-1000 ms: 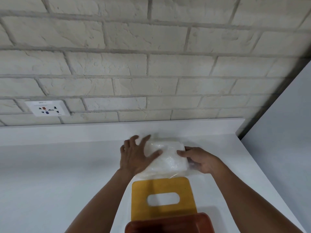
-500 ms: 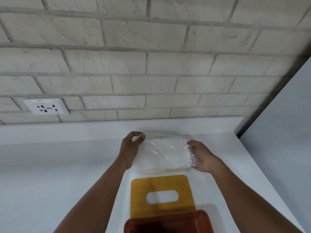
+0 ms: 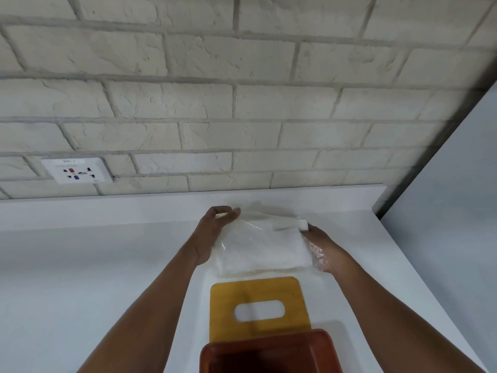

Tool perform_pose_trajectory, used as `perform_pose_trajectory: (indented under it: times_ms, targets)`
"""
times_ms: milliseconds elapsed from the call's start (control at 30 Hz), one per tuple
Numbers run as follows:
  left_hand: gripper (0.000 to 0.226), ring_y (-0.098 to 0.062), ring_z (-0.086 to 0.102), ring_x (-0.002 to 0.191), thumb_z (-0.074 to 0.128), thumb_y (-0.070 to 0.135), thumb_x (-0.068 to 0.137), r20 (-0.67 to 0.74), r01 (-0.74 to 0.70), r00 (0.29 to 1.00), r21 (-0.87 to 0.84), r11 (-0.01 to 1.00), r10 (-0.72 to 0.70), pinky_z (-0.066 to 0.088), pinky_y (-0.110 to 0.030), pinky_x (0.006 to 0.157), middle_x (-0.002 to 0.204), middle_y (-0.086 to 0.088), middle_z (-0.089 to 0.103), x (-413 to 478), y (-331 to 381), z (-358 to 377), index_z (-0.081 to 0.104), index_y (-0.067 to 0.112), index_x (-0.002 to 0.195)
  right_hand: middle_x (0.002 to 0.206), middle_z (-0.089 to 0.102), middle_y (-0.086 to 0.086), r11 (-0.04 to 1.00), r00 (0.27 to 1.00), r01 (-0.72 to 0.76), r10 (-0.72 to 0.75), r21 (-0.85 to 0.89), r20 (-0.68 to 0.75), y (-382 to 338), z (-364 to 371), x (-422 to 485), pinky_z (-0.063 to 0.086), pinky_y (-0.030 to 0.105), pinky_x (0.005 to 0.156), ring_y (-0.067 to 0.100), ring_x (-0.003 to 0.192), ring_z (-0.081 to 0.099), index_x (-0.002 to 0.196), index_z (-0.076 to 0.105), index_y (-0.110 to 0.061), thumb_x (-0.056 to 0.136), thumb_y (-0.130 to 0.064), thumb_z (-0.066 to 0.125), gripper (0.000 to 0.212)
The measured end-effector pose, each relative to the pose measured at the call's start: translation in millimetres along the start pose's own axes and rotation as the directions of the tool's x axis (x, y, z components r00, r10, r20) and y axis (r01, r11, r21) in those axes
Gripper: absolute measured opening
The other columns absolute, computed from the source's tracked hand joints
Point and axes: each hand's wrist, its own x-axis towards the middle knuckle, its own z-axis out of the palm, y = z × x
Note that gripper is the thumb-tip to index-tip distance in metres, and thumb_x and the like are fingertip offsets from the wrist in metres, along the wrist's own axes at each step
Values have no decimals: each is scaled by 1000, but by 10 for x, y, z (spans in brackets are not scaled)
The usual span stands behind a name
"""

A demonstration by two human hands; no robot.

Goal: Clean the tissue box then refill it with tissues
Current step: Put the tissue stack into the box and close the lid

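Across whole top & back: pale brick wall (image 3: 242, 103), rough blocks, grey mortar lines. Below it, filling lower half: white counter (image 3: 80, 278) w/ low upstand along the wall. At R edge: plain grey side panel (image 3: 457, 211), meeting the wall at a dark corner strip.

Far side of counter, between both hands: tissue pack (image 3: 258, 249), white stack in clear wrap (image 3: 318, 255). Far edge looking raised; resting on surface or not, can't tell. Loose white corner poking out at far-R end, wrap crumpled there.

Just nearer than pack, flat on counter: yellow lid (image 3: 258, 290) w/ rounded corners & oval slot thru middle, white counter showing thru slot. Lid's far edge just beside pack's near edge; touching or not, can't tell.

Nearest, cut off by bottom of view: red-brown box base (image 3: 269, 351), open side up, dark inside, in front of lid's near edge.

Pinching far-L corner of pack w/ L hand (image 3: 212, 232), thumb & fingertips curled together on the wrap. Set against pack's R end w/ R hand (image 3: 322, 238), crumpled wrap over knuckles, fingers hidden behind pack; grip there: can't tell. Both forearms bare, reaching in from bottom.

On wall, far L, just above upstand: small white socket plate (image 3: 76, 170) w/ red & blue marks; label too small to read.
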Motion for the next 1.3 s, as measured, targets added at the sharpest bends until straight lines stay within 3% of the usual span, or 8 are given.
perform_pose_trajectory:
  times_ms: [133,200,333,500,833,967,1133,1300]
  targets:
    - [80,-38,72,113,96,59,52,112,24,992,224,974,-50,57,-53,98,117,-12,78,-58,14,-84,72,19,117,121,64,25,990,993,59,-71,128,93,5,-33,-90,47,56,98,40,107,64,120,65,-5,85,-26,73,42]
    - [74,-42,72,113,97,47,56,83,-12,997,113,994,3,56,-58,100,117,-17,76,-108,39,-94,73,13,117,125,61,27,983,993,59,-76,175,95,18,-25,-129,43,58,103,42,110,62,120,66,-4,65,-34,88,66]
    - [47,-42,73,112,89,19,81,53,-23,998,-155,988,31,58,-58,101,119,-21,76,-178,118,-53,72,7,123,125,65,16,946,973,-54,-22,320,231,18,-21,-150,42,52,105,35,116,62,127,64,-11,86,-44,71,53]
    - [7,-26,72,75,80,16,91,-28,-43,999,-243,969,37,60,-38,78,87,-10,75,-187,342,30,75,11,93,120,69,15,940,985,-34,-27,340,171,89,-18,-176,51,49,95,32,110,66,129,60,-6,83,-33,74,54]
    - [24,-19,54,77,61,37,105,36,98,995,-151,984,-94,48,-32,70,88,0,54,-205,432,50,66,19,90,109,71,19,965,992,-70,40,252,119,183,-26,-165,60,39,67,33,89,72,111,69,4,78,-31,79,49]
    - [34,-22,56,69,57,42,107,-3,72,997,-136,988,-73,49,-33,70,81,-5,61,-188,404,1,60,19,82,86,65,17,956,991,-101,74,276,108,234,12,-123,56,26,56,16,65,70,89,64,2,100,-14,52,23]
    - [34,-24,60,66,52,31,111,-84,-9,996,-145,989,-3,50,-32,70,85,-16,65,-152,470,54,59,14,82,78,71,16,955,992,-109,88,275,88,251,-22,-145,57,32,66,25,68,70,103,66,2,104,-9,41,27]
    - [33,-14,55,56,53,37,110,-147,-73,987,-30,997,68,44,-22,52,76,-4,67,-134,503,67,55,14,86,88,75,11,989,1000,1,-2,151,5,193,38,-206,59,38,76,27,80,72,109,69,-8,90,-22,69,23]
